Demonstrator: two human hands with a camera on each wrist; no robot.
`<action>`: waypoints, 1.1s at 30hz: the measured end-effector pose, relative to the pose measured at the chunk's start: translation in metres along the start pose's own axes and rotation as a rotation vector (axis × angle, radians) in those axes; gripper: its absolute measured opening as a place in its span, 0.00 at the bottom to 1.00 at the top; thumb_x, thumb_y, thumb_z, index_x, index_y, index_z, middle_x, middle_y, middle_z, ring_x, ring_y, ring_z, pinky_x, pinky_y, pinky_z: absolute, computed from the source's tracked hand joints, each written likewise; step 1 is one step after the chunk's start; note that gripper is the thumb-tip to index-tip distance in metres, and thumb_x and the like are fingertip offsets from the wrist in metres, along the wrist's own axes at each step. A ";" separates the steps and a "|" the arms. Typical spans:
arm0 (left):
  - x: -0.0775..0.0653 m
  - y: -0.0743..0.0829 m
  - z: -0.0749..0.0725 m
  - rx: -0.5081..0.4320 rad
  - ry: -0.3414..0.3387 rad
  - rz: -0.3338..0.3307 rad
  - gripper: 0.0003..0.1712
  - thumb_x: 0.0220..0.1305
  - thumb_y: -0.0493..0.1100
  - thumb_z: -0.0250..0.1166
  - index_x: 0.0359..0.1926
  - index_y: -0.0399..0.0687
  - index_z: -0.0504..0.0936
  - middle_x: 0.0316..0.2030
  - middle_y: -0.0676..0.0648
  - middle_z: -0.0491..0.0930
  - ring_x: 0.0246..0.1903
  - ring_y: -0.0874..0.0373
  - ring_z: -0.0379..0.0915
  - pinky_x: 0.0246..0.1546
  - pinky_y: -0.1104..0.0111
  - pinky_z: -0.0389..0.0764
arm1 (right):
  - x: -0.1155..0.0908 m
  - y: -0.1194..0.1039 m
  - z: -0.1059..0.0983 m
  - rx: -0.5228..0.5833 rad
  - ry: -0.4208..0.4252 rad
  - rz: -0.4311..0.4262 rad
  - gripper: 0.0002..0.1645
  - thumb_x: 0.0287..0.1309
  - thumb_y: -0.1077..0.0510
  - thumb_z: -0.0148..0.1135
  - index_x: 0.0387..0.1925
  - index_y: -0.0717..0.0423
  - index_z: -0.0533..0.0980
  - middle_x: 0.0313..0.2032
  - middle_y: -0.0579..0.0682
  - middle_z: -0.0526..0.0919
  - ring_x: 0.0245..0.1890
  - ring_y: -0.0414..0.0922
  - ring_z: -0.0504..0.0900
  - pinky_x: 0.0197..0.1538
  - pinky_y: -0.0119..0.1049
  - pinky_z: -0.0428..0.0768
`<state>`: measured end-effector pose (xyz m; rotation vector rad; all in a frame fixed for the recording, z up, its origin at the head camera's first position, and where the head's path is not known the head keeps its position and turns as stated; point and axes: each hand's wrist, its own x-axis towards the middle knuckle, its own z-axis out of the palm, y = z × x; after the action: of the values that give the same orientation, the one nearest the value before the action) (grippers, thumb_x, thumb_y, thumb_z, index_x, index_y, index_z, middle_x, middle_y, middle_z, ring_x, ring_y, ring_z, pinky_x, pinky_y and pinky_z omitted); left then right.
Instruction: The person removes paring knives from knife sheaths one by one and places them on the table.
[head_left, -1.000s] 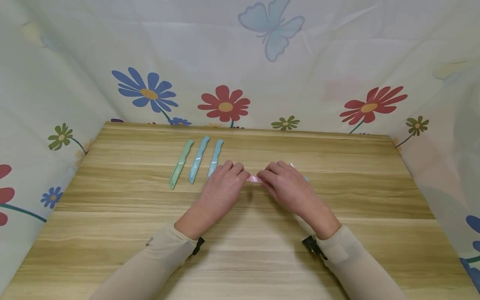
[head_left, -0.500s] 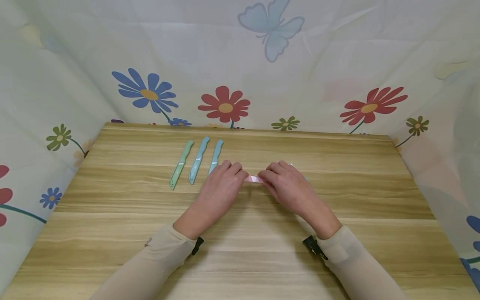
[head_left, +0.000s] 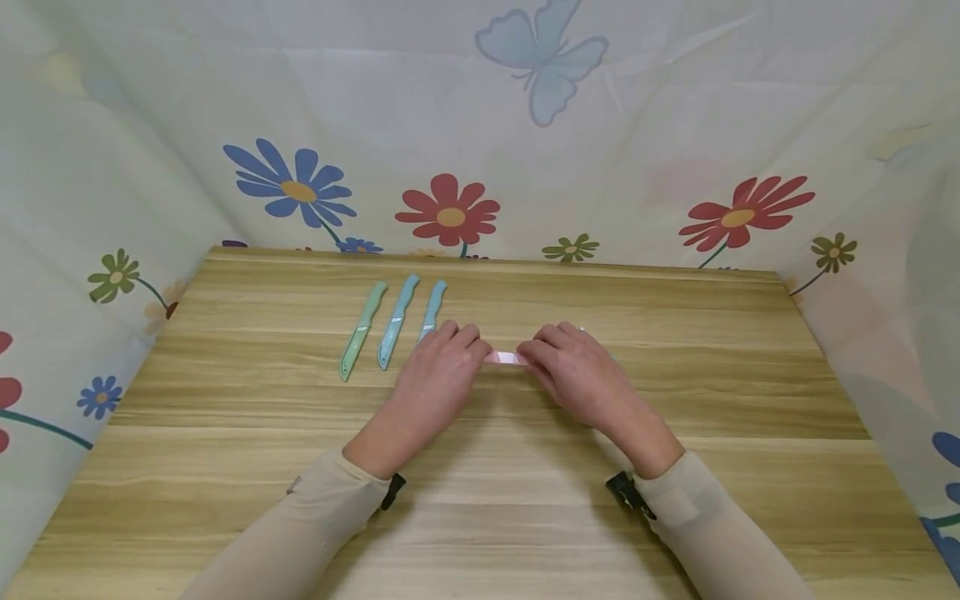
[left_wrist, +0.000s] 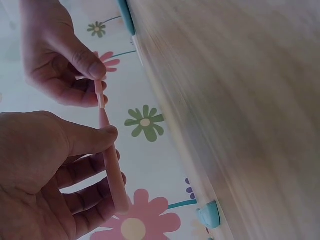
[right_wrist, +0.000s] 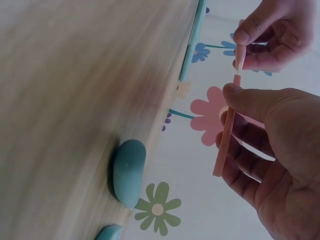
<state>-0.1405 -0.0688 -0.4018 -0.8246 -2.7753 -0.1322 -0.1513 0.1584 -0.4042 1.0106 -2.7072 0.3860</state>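
Left wrist shows pink knife point(left_wrist: 116, 186) pinched between fingers point(left_wrist: 82, 170)

It looked like a small screened-off workspace: creased, pale sheeting point(head_left: 645, 125) printed with flowers point(head_left: 450, 217) and a blue butterfly point(head_left: 550, 63) enclosed the wood-grain tabletop point(head_left: 502, 517) on 3 sides.

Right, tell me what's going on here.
Above the table, someone's left hand grips a pink handle and their right hand its sheath. A strip of blade shows between, so it looks partly unsheathed. A green knife and two blue knives lie to the left, one partly hidden.
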 end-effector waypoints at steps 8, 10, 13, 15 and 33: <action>-0.001 -0.002 -0.002 -0.004 0.002 -0.025 0.11 0.68 0.33 0.72 0.49 0.47 0.91 0.43 0.48 0.83 0.44 0.50 0.75 0.47 0.61 0.82 | -0.001 0.003 0.001 0.013 0.008 0.008 0.10 0.68 0.58 0.73 0.49 0.54 0.87 0.44 0.49 0.85 0.41 0.48 0.79 0.45 0.43 0.81; -0.001 -0.003 -0.002 0.001 0.005 -0.026 0.10 0.69 0.34 0.73 0.49 0.47 0.91 0.43 0.48 0.83 0.44 0.50 0.75 0.47 0.61 0.82 | -0.001 0.004 0.001 0.015 0.010 0.006 0.10 0.68 0.58 0.73 0.49 0.54 0.87 0.44 0.49 0.85 0.41 0.48 0.79 0.45 0.42 0.81; -0.001 -0.004 -0.001 0.011 0.015 -0.022 0.09 0.68 0.35 0.73 0.49 0.46 0.91 0.42 0.47 0.83 0.43 0.50 0.75 0.46 0.62 0.82 | -0.001 0.005 0.000 0.014 0.013 -0.001 0.10 0.68 0.58 0.73 0.49 0.54 0.87 0.43 0.49 0.85 0.40 0.48 0.78 0.44 0.42 0.80; -0.001 -0.005 -0.001 0.020 0.026 -0.017 0.09 0.69 0.35 0.73 0.48 0.45 0.91 0.42 0.47 0.83 0.43 0.50 0.75 0.45 0.62 0.82 | -0.001 0.006 0.000 0.012 0.014 -0.005 0.10 0.67 0.59 0.74 0.48 0.54 0.87 0.43 0.49 0.85 0.40 0.48 0.78 0.44 0.42 0.80; 0.001 -0.008 -0.002 0.017 0.034 -0.042 0.06 0.71 0.38 0.70 0.45 0.46 0.91 0.39 0.49 0.83 0.40 0.51 0.74 0.39 0.61 0.82 | -0.002 0.009 -0.002 0.009 0.009 0.008 0.10 0.67 0.58 0.74 0.49 0.53 0.87 0.44 0.49 0.85 0.42 0.49 0.79 0.47 0.43 0.81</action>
<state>-0.1447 -0.0751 -0.3998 -0.7524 -2.7587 -0.1286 -0.1557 0.1666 -0.4047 0.9979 -2.7046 0.4035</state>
